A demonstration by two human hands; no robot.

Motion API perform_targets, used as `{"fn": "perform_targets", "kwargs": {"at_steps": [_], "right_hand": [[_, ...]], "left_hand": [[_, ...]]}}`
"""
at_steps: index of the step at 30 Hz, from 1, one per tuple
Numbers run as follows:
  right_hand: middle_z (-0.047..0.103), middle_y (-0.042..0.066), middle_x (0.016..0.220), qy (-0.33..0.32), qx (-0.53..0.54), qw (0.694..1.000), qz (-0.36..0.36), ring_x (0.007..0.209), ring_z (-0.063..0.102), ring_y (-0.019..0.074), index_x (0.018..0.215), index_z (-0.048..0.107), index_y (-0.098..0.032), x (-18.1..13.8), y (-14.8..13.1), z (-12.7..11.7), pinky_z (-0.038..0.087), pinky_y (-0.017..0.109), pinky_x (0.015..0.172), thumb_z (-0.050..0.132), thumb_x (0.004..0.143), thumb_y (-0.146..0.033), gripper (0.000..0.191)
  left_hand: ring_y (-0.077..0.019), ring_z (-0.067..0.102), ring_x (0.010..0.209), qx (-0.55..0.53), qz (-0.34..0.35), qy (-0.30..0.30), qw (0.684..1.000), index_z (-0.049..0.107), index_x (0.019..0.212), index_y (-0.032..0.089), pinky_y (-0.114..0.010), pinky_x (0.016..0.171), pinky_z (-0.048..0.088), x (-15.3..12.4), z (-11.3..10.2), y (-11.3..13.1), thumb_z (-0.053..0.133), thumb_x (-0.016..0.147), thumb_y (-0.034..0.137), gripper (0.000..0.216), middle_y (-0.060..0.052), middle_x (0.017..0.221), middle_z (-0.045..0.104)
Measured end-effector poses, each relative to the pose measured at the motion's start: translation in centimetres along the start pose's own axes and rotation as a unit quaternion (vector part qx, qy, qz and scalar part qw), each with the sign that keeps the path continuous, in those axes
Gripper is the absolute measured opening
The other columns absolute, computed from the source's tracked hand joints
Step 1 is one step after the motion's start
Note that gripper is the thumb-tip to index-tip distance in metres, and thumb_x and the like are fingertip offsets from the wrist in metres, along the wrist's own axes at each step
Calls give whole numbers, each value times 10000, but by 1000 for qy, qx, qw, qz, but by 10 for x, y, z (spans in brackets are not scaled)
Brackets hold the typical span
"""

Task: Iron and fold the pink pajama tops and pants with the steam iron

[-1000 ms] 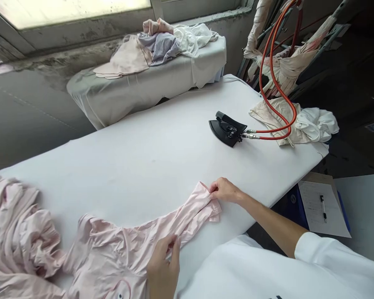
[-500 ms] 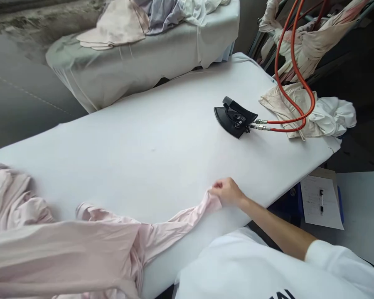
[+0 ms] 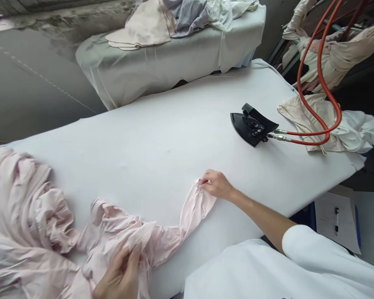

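A crumpled pale pink garment (image 3: 43, 224) lies across the near left of the white padded ironing table (image 3: 162, 137). My right hand (image 3: 216, 185) is closed on the end of its sleeve (image 3: 195, 205), pinching the cuff flat against the table. Low in the view, my left hand (image 3: 120, 276) grips a bunch of the pink fabric near the garment's body, fingers curled into the cloth. A black steam iron (image 3: 252, 124) rests on the table to the far right of my right hand, well apart from it.
Red hoses (image 3: 318, 87) loop from the iron up to the right. Crumpled white and beige cloths (image 3: 345, 122) lie at the table's right end. Behind stands a second covered board (image 3: 174, 62) piled with garments. A clipboard with a pen (image 3: 336, 220) sits below right.
My left hand has come back into view and bunched the pink fabric. The sleeve end under my right hand has shifted slightly left. The view has swung to the left.
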State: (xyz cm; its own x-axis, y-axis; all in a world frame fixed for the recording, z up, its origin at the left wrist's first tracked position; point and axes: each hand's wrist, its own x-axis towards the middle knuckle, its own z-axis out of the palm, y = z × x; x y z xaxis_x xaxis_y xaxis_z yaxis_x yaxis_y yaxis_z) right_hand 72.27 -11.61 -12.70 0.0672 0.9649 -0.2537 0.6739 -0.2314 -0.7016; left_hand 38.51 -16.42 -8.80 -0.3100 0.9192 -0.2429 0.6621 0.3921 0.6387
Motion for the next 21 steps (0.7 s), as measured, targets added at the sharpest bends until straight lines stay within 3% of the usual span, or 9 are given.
{"fn": "perform_targets", "kwargs": {"at_steps": [5,10,12,15,18,19,21], "right_hand": [[660,14,875,-2,6,1000,2,747,570,141,780,647,-199,3,-3,-4,400,265,697,699,764,-205,54],[631,5,789,24,47,999,9,691,540,124,685,607,-184,1,-10,-13,387,260,654,709,745,-231,127],[607,-2,712,9,132,991,34,649,530,126,706,595,-180,-6,-18,-26,391,257,605,729,721,-304,183],[607,-7,672,-29,238,970,39,595,530,134,853,593,-181,-32,-33,-54,405,259,550,711,705,-345,250],[695,76,912,-5,63,992,-108,805,622,215,1194,579,-202,-74,-42,-77,479,337,690,657,733,-288,476],[697,111,1009,3,-29,983,-180,904,629,250,1293,549,-216,-88,-42,-78,484,381,756,644,738,-262,565],[701,134,1030,30,-181,933,-310,935,639,273,1372,533,-275,-106,-41,-62,488,429,768,614,753,-220,626]], "left_hand": [[-188,694,702,-126,58,-7,990,734,855,198,-269,727,553,15,18,68,704,685,593,431,-6,701,724],[-159,652,637,-115,115,-25,986,744,823,185,-238,615,513,18,31,98,679,737,585,414,-2,636,688],[-163,660,675,-135,154,-67,976,736,859,185,-247,644,522,16,38,108,671,758,547,381,-8,707,712],[-162,643,695,-106,261,-200,938,705,813,200,-269,682,519,3,65,129,641,775,411,224,-13,741,710],[-179,625,692,-27,351,-264,898,640,639,191,-324,701,497,-30,100,147,513,785,210,195,-58,658,654],[-189,633,705,-15,363,-261,895,634,616,186,-346,708,494,-44,108,148,486,772,165,216,-77,656,648],[-196,651,723,-1,365,-236,901,673,656,188,-362,698,491,-71,112,137,514,740,138,187,-91,677,659]]}}
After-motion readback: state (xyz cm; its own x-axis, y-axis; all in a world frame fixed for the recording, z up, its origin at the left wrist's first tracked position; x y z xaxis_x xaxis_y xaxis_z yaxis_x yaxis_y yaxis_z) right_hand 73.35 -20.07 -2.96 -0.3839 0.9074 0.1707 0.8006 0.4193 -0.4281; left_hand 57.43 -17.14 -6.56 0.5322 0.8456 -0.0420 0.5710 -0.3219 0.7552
